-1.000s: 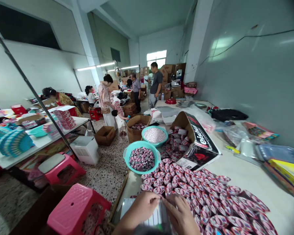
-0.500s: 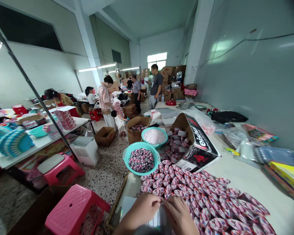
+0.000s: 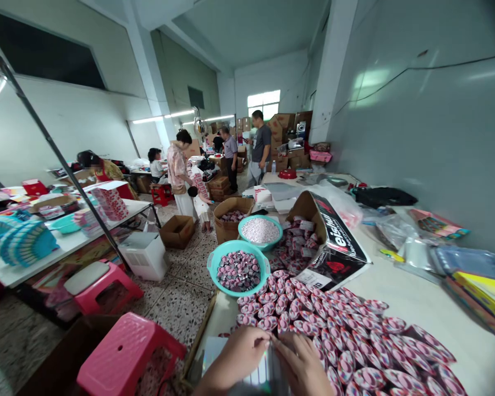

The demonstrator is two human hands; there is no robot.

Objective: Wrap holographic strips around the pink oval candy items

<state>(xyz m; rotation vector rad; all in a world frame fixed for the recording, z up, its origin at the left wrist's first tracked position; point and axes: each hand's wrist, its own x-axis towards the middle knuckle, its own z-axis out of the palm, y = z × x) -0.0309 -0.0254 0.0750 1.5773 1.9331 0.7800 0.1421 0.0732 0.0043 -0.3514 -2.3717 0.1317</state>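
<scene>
My left hand (image 3: 247, 349) is closed in a pinch at the near edge of the table, its thumb and forefinger together. Beside it, my right hand (image 3: 303, 357) has its fingers bent and pressed together, tips meeting those of the left. Whatever they pinch is too small and hidden to name. Under both hands lies a shiny, pale striped sheet (image 3: 260, 375), partly covered by them. Many oval pink-and-white printed pieces (image 3: 346, 330), each with a round pink centre, spread over the table to the right and beyond my hands.
A turquoise basin (image 3: 213, 267) of pink and dark round pieces stands ahead, with another basin (image 3: 279, 240) of white bits behind. A tipped black-and-white carton (image 3: 340, 242) holds wrapped pieces. Pink stools (image 3: 124, 352) stand left. Several people are farther back.
My hands stay together in almost the same spot, with only a slight shift of the fingers. In the background, a seated person has turned the head and a small child has moved slightly.
</scene>
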